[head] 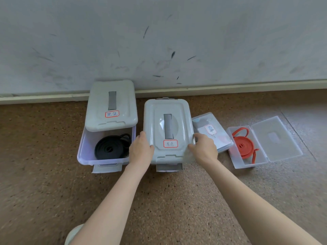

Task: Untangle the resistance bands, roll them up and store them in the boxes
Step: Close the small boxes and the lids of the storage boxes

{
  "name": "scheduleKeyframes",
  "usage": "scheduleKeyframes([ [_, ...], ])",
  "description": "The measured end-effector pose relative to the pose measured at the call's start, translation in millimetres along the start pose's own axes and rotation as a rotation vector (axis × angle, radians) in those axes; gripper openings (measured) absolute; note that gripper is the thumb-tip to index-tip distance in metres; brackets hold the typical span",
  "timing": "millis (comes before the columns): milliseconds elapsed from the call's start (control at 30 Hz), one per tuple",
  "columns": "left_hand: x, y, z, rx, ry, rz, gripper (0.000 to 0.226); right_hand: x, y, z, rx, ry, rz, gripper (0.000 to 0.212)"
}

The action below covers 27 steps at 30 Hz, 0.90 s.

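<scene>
Far left, against the wall: a clear box (83, 152) with its grey lid (111, 105) slid back toward the skirting, front half left uncovered, a rolled black band (110, 149) lying flat inside. Just beside it, the middle box, hidden under a grey lid (168, 128) with a handle strip and a red-framed label near the front edge; long axis ran away from the body toward the wall. Left hand (140, 150) clasped that lid's near left edge, thumb laid on top, fingers wrapped down the side. Right hand (203, 147) gripped the opposite near edge in mirror fashion, so the lid sat squarely between both hands, equally near to each. Front latch (169, 167) hung down just below the grip, probably unfastened, hence likely next a press down or a lift straight up; could not tell which, nor what lay inside. Further right, a small flat case (212, 131), closed, touching the right wrist's far side. Far right, an open clear case (247, 163), lid folded outward, with a coiled red band (244, 145) inside, one tail draped over the rim
</scene>
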State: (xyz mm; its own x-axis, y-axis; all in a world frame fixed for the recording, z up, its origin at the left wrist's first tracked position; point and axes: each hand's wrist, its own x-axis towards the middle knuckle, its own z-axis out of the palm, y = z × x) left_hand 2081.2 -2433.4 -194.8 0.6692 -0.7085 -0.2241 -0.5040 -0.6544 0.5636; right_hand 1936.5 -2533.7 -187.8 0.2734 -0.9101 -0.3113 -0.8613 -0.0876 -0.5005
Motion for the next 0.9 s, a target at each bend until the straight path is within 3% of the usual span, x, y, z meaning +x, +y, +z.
scheduleKeyframes([
  [267, -28, -26, 1, -0.011, -0.079, -0.008, 0.052, -12, 21, -6, 0.120, -0.253, 0.026, 0.040],
  [300, -35, -31, 2, 0.088, -0.035, 0.071, 0.055, -17, 23, -8, 0.036, -0.242, -0.026, 0.045],
  [367, -41, -39, 6, 0.302, 0.017, 0.297, 0.066, -27, 23, -6, -0.211, -0.182, -0.304, 0.067],
  [433, -39, -44, 9, 0.407, -0.105, 0.431, 0.069, -39, 19, 4, -0.370, -0.308, -0.605, 0.089],
  [467, -38, -46, 12, 0.438, -0.175, 0.447, 0.067, -46, 18, 12, -0.493, -0.371, -0.689, 0.097],
  [533, -35, -53, 16, 0.466, -0.237, 0.443, 0.065, -55, 24, 30, -0.700, -0.317, -0.737, 0.106],
  [667, -34, -58, 20, 0.452, -0.265, 0.445, 0.062, -62, 34, 49, -0.688, -0.130, -0.712, 0.094],
  [900, -33, -53, 17, 0.467, -0.296, 0.413, 0.064, -42, 21, 21, -0.643, -0.208, -0.803, 0.080],
])
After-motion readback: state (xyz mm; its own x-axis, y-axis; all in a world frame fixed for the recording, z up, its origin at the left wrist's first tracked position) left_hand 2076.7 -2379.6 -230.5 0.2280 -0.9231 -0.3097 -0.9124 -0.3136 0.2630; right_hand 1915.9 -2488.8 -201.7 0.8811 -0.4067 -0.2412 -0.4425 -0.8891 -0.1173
